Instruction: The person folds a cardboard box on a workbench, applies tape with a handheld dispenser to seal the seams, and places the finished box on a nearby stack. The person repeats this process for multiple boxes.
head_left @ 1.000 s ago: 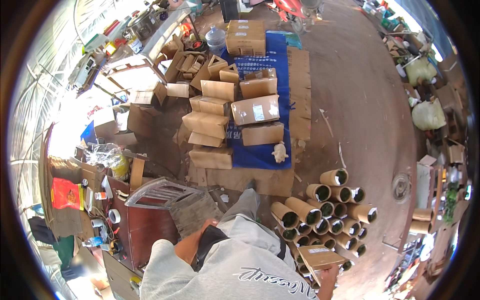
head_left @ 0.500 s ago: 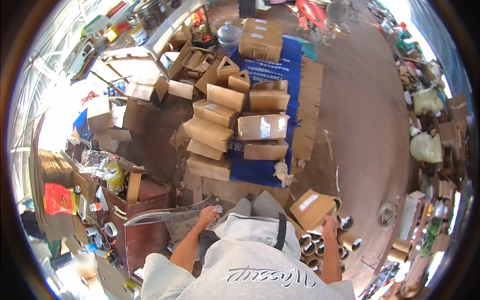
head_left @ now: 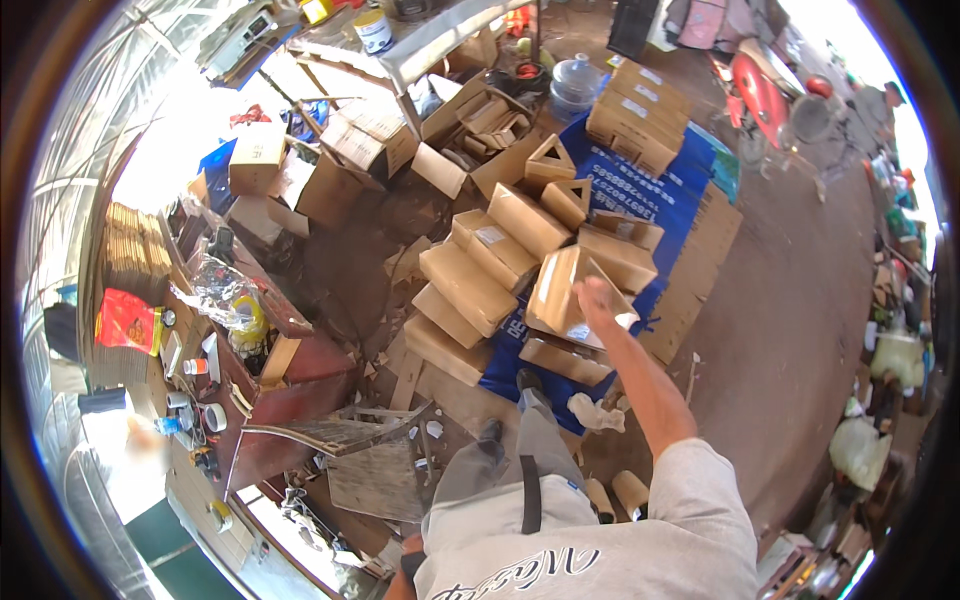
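Note:
My right arm stretches forward over the boxes. My right hand (head_left: 597, 298) is closed at the upper edge of a brown cardboard box (head_left: 560, 285) with a pale label on its side. This box is tilted over another carton (head_left: 570, 357) on the blue sheet (head_left: 503, 362). Several closed cartons (head_left: 470, 290) lie in a row just left of it, and an open-ended carton (head_left: 620, 255) stands beyond. Of my left hand (head_left: 408, 562) only a bit shows beside my waist at the lower edge; its fingers are hidden.
A wooden chair (head_left: 375, 480) and a dark red cabinet (head_left: 310, 385) stand to my left. A crumpled pale bag (head_left: 597, 412) lies by the sheet's near edge. Cardboard tubes (head_left: 630, 492) are close to my right side. Larger cartons (head_left: 640, 115) sit at the far end.
My right hand has carried the box from beside my right hip forward to the cartons on the sheet. My left hand has dropped back to my waist. The view has turned, and my legs have stepped forward.

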Demonstrator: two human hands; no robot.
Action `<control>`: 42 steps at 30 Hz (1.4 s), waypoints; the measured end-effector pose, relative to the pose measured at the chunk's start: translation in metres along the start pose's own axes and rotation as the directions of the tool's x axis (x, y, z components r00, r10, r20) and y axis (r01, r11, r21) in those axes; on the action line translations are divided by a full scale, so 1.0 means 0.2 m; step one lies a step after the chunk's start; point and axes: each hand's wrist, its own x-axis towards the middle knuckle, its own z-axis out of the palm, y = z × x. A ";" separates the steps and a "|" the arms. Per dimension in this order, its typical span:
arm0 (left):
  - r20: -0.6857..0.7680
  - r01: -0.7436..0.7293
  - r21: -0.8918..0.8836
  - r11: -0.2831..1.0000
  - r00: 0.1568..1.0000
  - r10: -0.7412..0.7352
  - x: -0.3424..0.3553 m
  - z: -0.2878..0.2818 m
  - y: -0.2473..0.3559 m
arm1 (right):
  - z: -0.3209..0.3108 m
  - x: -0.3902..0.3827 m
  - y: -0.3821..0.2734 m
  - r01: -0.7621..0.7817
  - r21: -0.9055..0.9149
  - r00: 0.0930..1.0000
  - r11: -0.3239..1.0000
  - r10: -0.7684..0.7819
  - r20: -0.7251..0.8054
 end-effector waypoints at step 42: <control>0.027 0.195 -0.881 0.432 0.931 -0.364 -0.02 0.27 0.73 | -0.12 -0.93 1.00 0.519 -0.605 0.652 0.604 0.177 0.737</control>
